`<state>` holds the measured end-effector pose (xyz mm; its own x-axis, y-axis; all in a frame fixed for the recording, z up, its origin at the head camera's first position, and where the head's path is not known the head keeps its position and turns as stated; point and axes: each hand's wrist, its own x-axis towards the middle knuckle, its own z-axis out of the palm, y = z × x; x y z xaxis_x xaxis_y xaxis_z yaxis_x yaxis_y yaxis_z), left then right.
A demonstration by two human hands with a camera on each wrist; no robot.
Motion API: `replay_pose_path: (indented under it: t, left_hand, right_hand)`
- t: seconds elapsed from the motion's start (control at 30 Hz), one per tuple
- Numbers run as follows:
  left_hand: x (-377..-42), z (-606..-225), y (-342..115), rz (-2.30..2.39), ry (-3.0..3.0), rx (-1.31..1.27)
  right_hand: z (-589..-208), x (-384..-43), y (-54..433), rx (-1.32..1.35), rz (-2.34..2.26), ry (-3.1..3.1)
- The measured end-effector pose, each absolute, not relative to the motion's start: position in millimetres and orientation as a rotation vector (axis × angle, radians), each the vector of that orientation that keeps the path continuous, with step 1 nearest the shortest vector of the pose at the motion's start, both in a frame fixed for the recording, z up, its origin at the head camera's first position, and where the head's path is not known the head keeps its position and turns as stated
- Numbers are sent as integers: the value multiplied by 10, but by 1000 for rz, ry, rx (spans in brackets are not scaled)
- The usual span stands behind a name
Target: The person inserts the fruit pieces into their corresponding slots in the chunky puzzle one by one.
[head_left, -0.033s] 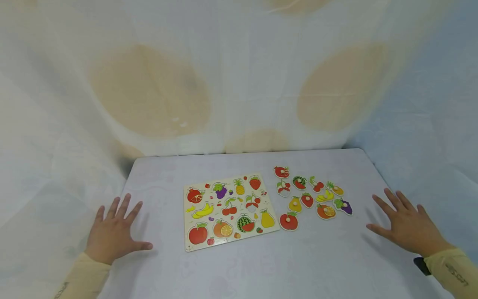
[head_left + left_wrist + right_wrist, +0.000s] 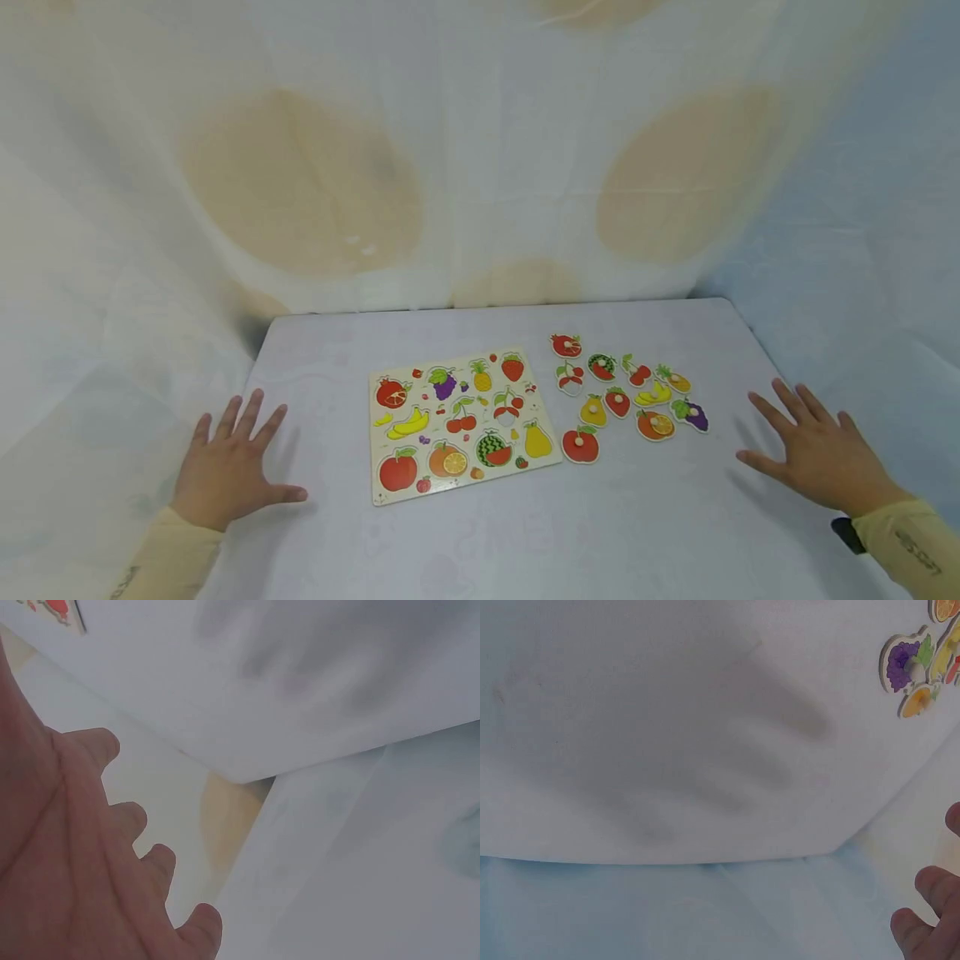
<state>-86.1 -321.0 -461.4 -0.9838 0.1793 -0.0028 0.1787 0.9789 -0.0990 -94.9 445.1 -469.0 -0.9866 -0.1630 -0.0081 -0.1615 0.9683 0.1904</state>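
Observation:
With fingers spread, my left hand hovers at the left of the table and holds nothing. My right hand, likewise spread and bare, is at the right side. Left of the middle lies a fruit puzzle board with printed fruit shapes. To its right are several loose knobbed pieces, among them an apple, a pear, a strawberry, an orange and bananas. Nearest my right hand is the grape piece. Both hands cast shadows on the table in the wrist views.
The white table has rounded far corners. Pale cloth with tan patches hangs behind it, and more cloth closes off both sides. A dark band shows at the right wrist.

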Motion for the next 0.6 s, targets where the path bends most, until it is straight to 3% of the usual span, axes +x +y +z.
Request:
replay_pose_path:
  t: [0.3,0.6]
  left_hand:
    - [-851,-4583,-3260,105,-3099,-277]
    - [-849,-4781,-3230,-36,-3180,-247]
  right_hand:
    - [-4631,-891,4437,229,-301,-3127]
    - [-4540,-913,4132,391,-84,-3132]
